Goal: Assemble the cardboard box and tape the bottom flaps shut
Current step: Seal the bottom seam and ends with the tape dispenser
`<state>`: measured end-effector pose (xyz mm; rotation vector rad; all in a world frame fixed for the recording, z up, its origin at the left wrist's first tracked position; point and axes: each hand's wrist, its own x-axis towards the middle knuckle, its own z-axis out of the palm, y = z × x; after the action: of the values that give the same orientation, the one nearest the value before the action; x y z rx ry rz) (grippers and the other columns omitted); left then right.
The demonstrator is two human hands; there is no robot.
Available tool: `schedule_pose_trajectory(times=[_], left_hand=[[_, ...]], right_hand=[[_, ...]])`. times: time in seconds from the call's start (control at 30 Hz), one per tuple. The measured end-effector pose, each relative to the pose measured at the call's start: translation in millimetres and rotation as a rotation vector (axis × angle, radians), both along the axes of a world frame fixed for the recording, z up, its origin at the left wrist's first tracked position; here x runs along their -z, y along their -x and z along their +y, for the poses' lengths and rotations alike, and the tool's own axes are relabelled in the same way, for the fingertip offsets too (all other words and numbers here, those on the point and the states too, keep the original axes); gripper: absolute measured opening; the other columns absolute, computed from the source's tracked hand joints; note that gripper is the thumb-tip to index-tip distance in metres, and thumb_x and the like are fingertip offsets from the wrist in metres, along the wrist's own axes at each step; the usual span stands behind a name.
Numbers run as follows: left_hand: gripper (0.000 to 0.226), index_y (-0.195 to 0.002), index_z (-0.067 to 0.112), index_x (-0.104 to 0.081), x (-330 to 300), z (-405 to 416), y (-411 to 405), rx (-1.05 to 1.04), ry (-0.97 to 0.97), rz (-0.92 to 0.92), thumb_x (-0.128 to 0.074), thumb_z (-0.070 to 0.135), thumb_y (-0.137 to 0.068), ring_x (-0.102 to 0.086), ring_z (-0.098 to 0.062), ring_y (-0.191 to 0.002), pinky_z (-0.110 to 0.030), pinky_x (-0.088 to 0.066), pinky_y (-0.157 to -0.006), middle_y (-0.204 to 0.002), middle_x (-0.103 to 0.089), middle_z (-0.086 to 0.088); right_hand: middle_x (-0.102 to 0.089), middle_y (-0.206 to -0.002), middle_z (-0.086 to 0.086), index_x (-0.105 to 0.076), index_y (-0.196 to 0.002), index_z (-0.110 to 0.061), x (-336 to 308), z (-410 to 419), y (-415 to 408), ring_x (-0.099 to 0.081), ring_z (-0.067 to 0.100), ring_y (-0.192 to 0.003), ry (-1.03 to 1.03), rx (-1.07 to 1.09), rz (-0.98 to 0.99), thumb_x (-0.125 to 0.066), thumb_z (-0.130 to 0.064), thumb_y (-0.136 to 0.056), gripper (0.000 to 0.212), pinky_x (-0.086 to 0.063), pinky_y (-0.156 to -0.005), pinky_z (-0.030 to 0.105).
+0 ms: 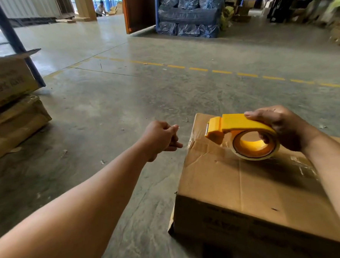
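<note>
On the cardboard box (244, 184), the right hand (284, 128) gripped the yellow tape dispenser (240, 126); the left hand (160, 138) hung curled and empty, left of it.

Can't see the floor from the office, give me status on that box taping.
Right hand grips yellow tape dispenser on cardboard box. Left hand off the box, fingers curled, possibly pinching the tape end. Nothing blocking.

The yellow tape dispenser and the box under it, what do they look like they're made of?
Tape dispenser: likely molded plastic, uniform yellow with a smooth, slightly glossy surface; its toothed cutting edge is too small to judge. The roll looks like clear film tape on a yellow core.
Box: brown cardboard, matte, with creases and dents; shiny strips of tape run across its top.
</note>
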<state>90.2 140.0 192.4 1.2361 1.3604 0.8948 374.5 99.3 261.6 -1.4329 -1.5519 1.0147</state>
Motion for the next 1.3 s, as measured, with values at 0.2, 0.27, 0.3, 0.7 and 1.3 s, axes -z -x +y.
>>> schedule_pose_trajectory(times=[0.2,0.27,0.3,0.7,1.3], left_hand=[[0.027,-0.09,0.001,-0.062,9.4,-6.5,-4.4,0.024,0.034,-0.03,-0.057,0.026,-0.101,-0.077,-0.027,-0.077,-0.041,-0.062,-0.076,-0.082,-0.068,-0.016],[0.027,-0.091,0.001,-0.063,14.5,-9.3,-4.5,0.03,0.054,-0.029,-0.058,0.026,-0.101,-0.077,-0.026,-0.077,-0.041,-0.063,-0.076,-0.083,-0.068,-0.015],[0.027,-0.092,0.002,-0.063,16.7,-10.2,-4.4,0.031,0.065,-0.033,-0.058,0.026,-0.101,-0.077,-0.026,-0.077,-0.041,-0.063,-0.076,-0.083,-0.068,-0.015],[0.026,-0.091,0.002,-0.063,22.2,-3.3,-5.7,0.041,0.083,-0.087,-0.058,0.026,-0.101,-0.076,-0.027,-0.077,-0.035,-0.062,-0.071,-0.08,-0.067,-0.013],[0.031,-0.091,0.011,-0.064,43.5,-12.2,-13.1,0.075,0.04,0.087,-0.053,0.037,-0.103,-0.071,-0.016,-0.074,-0.033,-0.058,-0.07,-0.083,-0.069,-0.004]], right_hand=[[-0.044,-0.048,0.007,-0.065,-0.075,0.001,-7.8,0.1,-3.4,-0.043,0.019,-0.04,0.049,-0.07,-0.106,-0.072,-0.046,-0.06,0.05,-0.035,-0.041,0.025],[-0.045,-0.049,0.006,-0.066,-0.073,0.001,-8.9,1.7,-1.5,-0.043,0.019,-0.041,0.064,-0.08,-0.138,-0.076,-0.049,-0.057,0.054,-0.036,-0.038,0.023],[-0.046,-0.05,0.006,-0.066,-0.074,0.002,-8.6,2.3,-1.1,-0.044,0.019,-0.041,0.065,-0.082,-0.146,-0.079,-0.056,-0.051,0.063,-0.036,-0.037,0.022],[-0.042,-0.048,0.011,-0.068,-0.064,-0.009,-4.3,3.1,-4.0,-0.041,0.019,-0.036,0.057,-0.087,-0.122,-0.079,-0.07,-0.04,0.067,-0.034,-0.035,0.019],[-0.043,-0.052,0.012,-0.064,-0.065,-0.001,-5.8,1.5,1.5,-0.04,0.02,-0.039,0.068,-0.046,-0.132,-0.069,-0.043,-0.064,0.042,-0.034,-0.035,0.021]])
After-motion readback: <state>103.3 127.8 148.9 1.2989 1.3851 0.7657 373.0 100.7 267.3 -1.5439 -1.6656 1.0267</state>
